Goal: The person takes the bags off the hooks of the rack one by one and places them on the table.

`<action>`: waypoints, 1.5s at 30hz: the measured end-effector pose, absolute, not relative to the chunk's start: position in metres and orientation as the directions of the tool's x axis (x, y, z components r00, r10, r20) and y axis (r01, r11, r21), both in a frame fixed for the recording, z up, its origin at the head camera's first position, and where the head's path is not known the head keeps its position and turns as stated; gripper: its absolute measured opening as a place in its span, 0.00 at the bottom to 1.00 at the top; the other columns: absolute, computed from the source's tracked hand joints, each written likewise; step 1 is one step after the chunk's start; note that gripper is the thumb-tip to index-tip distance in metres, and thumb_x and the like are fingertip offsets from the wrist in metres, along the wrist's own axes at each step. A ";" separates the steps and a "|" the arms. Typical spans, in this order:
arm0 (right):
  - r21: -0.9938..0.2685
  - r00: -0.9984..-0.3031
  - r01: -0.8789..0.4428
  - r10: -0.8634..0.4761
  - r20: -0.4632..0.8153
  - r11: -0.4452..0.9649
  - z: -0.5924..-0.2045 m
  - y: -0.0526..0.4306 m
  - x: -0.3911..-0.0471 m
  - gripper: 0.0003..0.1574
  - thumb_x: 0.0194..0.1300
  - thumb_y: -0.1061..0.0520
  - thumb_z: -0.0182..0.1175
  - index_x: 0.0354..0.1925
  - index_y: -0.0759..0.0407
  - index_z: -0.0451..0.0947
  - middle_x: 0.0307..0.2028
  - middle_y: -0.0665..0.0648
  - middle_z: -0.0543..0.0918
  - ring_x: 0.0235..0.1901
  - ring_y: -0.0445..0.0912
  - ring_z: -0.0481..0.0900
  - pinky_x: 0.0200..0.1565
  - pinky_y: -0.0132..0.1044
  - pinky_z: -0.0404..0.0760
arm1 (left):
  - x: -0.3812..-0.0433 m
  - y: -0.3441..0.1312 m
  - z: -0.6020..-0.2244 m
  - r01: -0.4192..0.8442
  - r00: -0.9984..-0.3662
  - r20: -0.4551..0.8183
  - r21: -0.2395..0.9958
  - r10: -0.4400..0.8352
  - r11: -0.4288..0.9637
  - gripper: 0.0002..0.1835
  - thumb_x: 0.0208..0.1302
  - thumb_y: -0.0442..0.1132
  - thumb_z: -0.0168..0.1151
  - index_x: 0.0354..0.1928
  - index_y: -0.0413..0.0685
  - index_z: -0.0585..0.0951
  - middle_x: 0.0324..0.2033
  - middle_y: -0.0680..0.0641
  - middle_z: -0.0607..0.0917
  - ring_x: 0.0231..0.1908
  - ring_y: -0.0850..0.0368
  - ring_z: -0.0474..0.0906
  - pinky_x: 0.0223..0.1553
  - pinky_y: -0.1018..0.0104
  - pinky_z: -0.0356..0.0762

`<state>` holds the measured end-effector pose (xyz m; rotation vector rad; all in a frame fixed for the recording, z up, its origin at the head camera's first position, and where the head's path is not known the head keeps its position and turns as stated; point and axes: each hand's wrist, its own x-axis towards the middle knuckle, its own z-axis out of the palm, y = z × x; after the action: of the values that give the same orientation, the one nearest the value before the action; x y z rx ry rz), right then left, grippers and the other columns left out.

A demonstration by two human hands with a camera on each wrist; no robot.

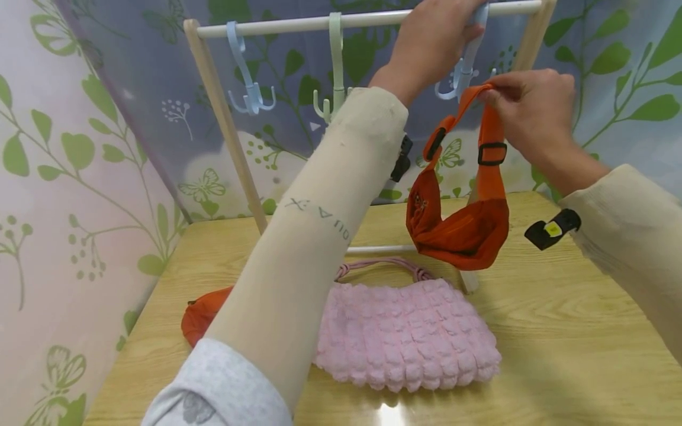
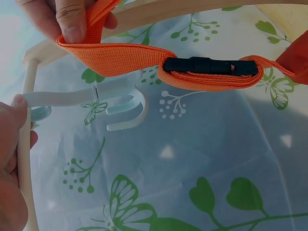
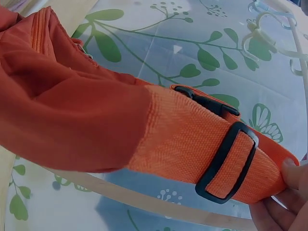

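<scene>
An orange-red waist bag (image 1: 466, 234) hangs in the air by its orange strap (image 3: 178, 134), which carries a black slider and a black buckle (image 2: 211, 66). My right hand (image 1: 538, 112) pinches the top of the strap between thumb and fingers, close beside the right-hand pale blue hook (image 1: 465, 74). At the rail, my left hand (image 1: 434, 44) holds the top of that hook, thumb on its upper end and fingers behind the white rail (image 2: 28, 144). In the left wrist view, the strap passes next to the hook's curved prongs; whether they touch I cannot tell.
Another blue hook (image 1: 250, 89) and a green one (image 1: 337, 65) hang farther left on the rail of the wooden-legged rack (image 1: 226, 124). Below, a pink puffy handbag (image 1: 410, 337) lies on the wooden table (image 1: 575, 307). Another orange-red item (image 1: 205, 313) is partly hidden behind my left arm.
</scene>
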<state>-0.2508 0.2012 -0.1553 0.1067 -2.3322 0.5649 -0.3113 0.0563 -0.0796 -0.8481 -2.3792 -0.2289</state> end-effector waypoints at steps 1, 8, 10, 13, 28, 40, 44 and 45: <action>-0.367 -0.733 -0.230 0.088 0.675 0.901 -0.155 0.201 -0.251 0.21 0.73 0.48 0.54 0.54 0.58 0.82 0.47 0.62 0.85 0.46 0.57 0.82 0.51 0.39 0.76 | -0.311 0.056 -0.080 0.624 -0.616 0.590 -0.039 0.522 0.780 0.23 0.76 0.49 0.44 0.70 0.61 0.66 0.61 0.53 0.73 0.60 0.66 0.70 0.59 0.81 0.62; -0.375 -0.700 -0.225 0.118 0.705 0.899 -0.151 0.204 -0.247 0.21 0.72 0.46 0.54 0.54 0.55 0.82 0.47 0.57 0.85 0.47 0.55 0.83 0.43 0.19 0.73 | -0.311 0.057 -0.080 0.620 -0.622 0.589 -0.032 0.516 0.784 0.23 0.76 0.50 0.44 0.69 0.61 0.67 0.60 0.53 0.74 0.58 0.66 0.72 0.58 0.81 0.64; -0.383 -0.698 -0.221 0.129 0.705 0.897 -0.150 0.204 -0.246 0.22 0.72 0.46 0.53 0.55 0.54 0.82 0.48 0.56 0.85 0.47 0.55 0.83 0.45 0.20 0.74 | -0.311 0.057 -0.080 0.611 -0.623 0.588 -0.046 0.516 0.790 0.23 0.76 0.50 0.43 0.69 0.60 0.67 0.60 0.53 0.74 0.58 0.65 0.72 0.58 0.81 0.64; -0.396 -0.699 -0.212 0.144 0.700 0.893 -0.148 0.205 -0.244 0.22 0.72 0.45 0.53 0.55 0.53 0.82 0.48 0.55 0.85 0.48 0.54 0.82 0.45 0.22 0.76 | -0.311 0.056 -0.079 0.602 -0.619 0.587 -0.074 0.523 0.795 0.23 0.76 0.51 0.41 0.69 0.59 0.67 0.60 0.53 0.73 0.58 0.65 0.72 0.59 0.80 0.64; -0.417 -0.651 -0.277 0.150 0.744 0.866 -0.140 0.207 -0.228 0.22 0.70 0.44 0.56 0.53 0.54 0.84 0.47 0.57 0.85 0.33 0.18 0.73 0.41 0.16 0.73 | -0.312 0.059 -0.079 0.599 -0.602 0.586 -0.117 0.542 0.792 0.24 0.76 0.52 0.41 0.69 0.59 0.66 0.60 0.54 0.73 0.58 0.65 0.72 0.58 0.80 0.64; -0.409 -0.629 -0.353 0.110 0.769 0.842 -0.142 0.201 -0.208 0.22 0.69 0.45 0.58 0.50 0.58 0.85 0.45 0.62 0.86 0.29 0.14 0.67 0.38 0.14 0.72 | -0.312 0.048 -0.078 0.644 -0.498 0.649 -0.167 0.575 0.746 0.26 0.77 0.51 0.42 0.72 0.57 0.63 0.65 0.52 0.70 0.61 0.64 0.68 0.62 0.81 0.57; -0.383 -0.614 -0.369 0.087 0.784 0.847 -0.141 0.198 -0.201 0.23 0.69 0.44 0.57 0.50 0.58 0.85 0.44 0.61 0.86 0.29 0.12 0.67 0.39 0.15 0.73 | -0.315 0.044 -0.078 0.674 -0.461 0.683 -0.146 0.566 0.724 0.25 0.76 0.54 0.41 0.71 0.58 0.66 0.62 0.54 0.73 0.58 0.64 0.70 0.61 0.81 0.57; -0.377 -0.611 -0.372 0.082 0.787 0.848 -0.141 0.198 -0.200 0.22 0.69 0.45 0.57 0.50 0.58 0.85 0.44 0.61 0.86 0.29 0.12 0.66 0.40 0.15 0.73 | -0.315 0.043 -0.079 0.686 -0.439 0.698 -0.145 0.565 0.713 0.25 0.76 0.54 0.42 0.70 0.57 0.68 0.61 0.54 0.74 0.57 0.63 0.71 0.61 0.81 0.57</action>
<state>-0.1996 0.1979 -0.1414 0.2100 -2.1393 0.6531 -0.3153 0.0427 -0.0792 -0.9468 -2.1584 -0.2047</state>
